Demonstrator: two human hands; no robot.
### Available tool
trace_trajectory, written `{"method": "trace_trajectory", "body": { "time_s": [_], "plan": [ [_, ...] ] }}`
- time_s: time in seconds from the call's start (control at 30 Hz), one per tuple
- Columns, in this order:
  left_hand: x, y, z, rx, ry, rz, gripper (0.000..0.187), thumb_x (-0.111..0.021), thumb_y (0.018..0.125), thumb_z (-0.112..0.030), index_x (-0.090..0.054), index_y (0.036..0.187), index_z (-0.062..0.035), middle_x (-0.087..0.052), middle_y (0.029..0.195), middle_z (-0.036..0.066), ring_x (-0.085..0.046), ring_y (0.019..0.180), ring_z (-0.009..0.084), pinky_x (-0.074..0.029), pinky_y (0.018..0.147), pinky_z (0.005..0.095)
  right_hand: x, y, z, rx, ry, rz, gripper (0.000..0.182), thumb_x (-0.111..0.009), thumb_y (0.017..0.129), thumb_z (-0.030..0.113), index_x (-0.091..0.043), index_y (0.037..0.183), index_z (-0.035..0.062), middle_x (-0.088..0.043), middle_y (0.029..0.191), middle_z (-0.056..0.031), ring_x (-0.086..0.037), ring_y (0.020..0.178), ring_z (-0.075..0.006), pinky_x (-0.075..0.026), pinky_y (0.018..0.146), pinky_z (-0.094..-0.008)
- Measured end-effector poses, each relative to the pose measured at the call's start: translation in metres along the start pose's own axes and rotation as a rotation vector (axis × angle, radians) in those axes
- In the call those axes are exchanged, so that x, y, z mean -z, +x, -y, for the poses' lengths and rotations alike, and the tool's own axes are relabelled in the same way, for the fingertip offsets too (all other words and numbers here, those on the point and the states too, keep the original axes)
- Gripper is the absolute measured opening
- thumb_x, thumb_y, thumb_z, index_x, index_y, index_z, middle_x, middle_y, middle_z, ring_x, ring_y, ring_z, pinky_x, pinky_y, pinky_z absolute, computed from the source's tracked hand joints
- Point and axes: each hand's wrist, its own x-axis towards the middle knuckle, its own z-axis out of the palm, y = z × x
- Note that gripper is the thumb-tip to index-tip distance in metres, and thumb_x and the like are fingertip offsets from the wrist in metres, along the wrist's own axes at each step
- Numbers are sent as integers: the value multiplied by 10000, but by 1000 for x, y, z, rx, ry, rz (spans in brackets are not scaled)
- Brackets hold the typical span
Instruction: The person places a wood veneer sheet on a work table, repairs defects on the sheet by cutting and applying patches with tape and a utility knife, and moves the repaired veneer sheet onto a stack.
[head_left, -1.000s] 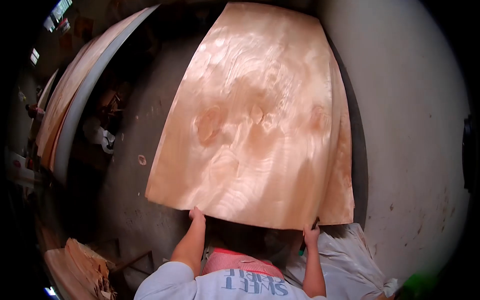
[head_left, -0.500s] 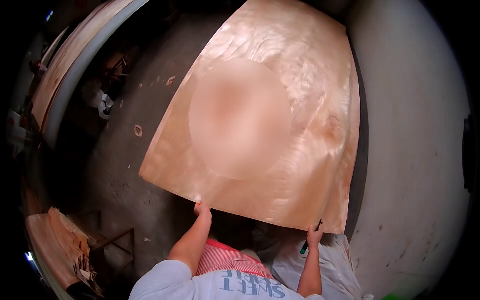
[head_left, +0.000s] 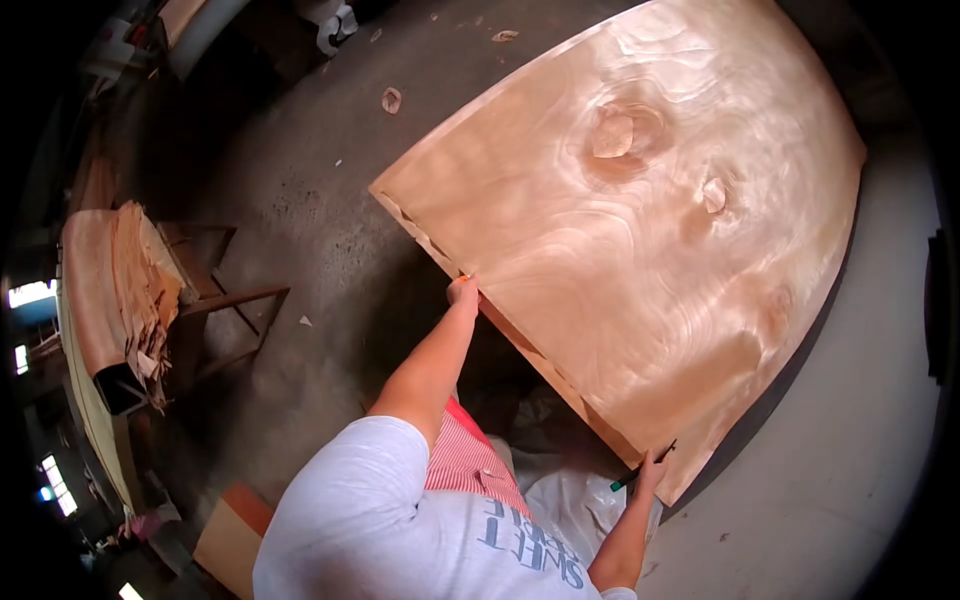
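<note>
A large, thin wood veneer sheet (head_left: 560, 230) with swirling grain and several knots lies in front of me on a stack of similar sheets. My left hand (head_left: 463, 291) pinches its near edge, a bit of orange showing at the fingertips. Close to the sheet's near right corner, my right hand (head_left: 651, 474) is closed round a slim dark tool (head_left: 622, 481) with a green end. That hand's fingers are right at the edge too. Along the near side, the edge looks wavy, with layers showing under it.
Torn veneer pieces (head_left: 140, 290) hang over a stand at the left, beside a metal frame (head_left: 235, 297). Small scraps (head_left: 391, 100) dot the concrete floor (head_left: 320, 190). White plastic (head_left: 575, 510) lies by my legs, and a pale surface (head_left: 790, 440) runs along the right.
My view has turned left, so the sheet sits further right and slanted. Both hands stay at its near edge; the left arm now reaches further up in view.
</note>
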Motion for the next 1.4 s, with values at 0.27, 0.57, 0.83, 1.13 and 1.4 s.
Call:
{"method": "trace_trajectory", "body": {
  "time_s": [0.27, 0.57, 0.83, 1.13, 1.4],
  "plan": [
    [6, 5, -7, 3, 169, -46, 145, -593, 780, -142, -551, 879, -45, -586, 799, 53, -585, 678, 169, -504, 561, 309, 8, -14, -13, -162, -68, 96, 295, -581, 745, 221, -461, 855, -24, -518, 517, -81, -506, 449, -176, -405, 443, -298],
    [7, 15, -2, -12, 99, 30, 147, -568, 797, -148, -542, 840, -10, -585, 761, 72, -584, 626, 167, -492, 519, 286, 1, -11, -8, -191, -128, 150, 388, -574, 734, 206, -473, 973, -81, -554, 609, -128, -541, 529, -207, -442, 523, -312],
    [21, -1, 10, -44, 517, -5, 301, -562, 793, -292, -531, 893, -10, -589, 875, 130, -568, 796, 269, -451, 695, 395, -5, -27, 20, -197, -469, 13, 530, -570, 728, 397, -478, 1021, -35, -570, 849, -257, -538, 846, -413, -425, 732, -430],
    [-20, -32, 9, 262, -117, 280, 320, -390, 841, -136, -412, 1132, -6, -474, 1142, 159, -513, 984, 333, -441, 791, 500, -20, -23, 0, -321, -499, -23, 382, -531, 756, 325, -465, 974, 18, -583, 819, -227, -559, 783, -396, -436, 668, -457],
    [-28, -27, -1, 242, -8, 130, 365, -370, 797, -79, -384, 1158, -32, -454, 1163, 162, -489, 1011, 377, -407, 786, 590, -19, -25, -12, -334, -472, -37, 391, -521, 764, 306, -447, 1017, 17, -590, 803, -219, -565, 770, -387, -439, 654, -460]
  ]
}}
